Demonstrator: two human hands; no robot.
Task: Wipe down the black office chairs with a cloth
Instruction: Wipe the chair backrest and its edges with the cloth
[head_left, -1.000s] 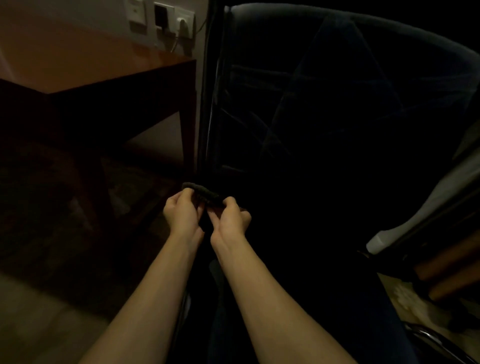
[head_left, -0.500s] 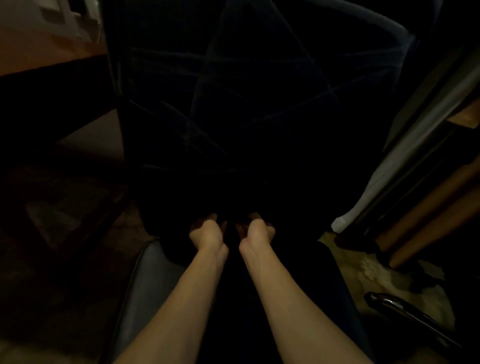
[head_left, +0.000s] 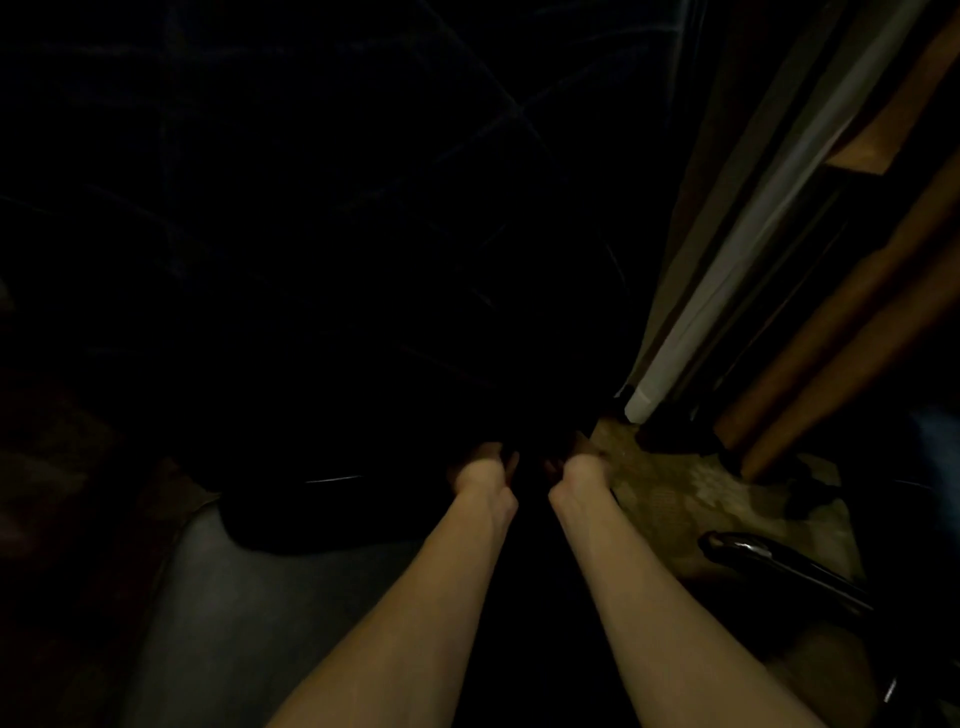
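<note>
1. Both hands have dropped lower down the chair back (head_left: 322, 218) since a second ago.
2. I see the left hand (head_left: 480, 473) and right hand (head_left: 579, 467) near its base; finger state and the cloth are lost in the dark.
3. I judge wiping under way; next, sweep sideways.

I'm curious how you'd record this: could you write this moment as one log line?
stage: wiping low on black chair back | left hand, right hand: side by side, fingers curled | cloth: too dark to see
</note>
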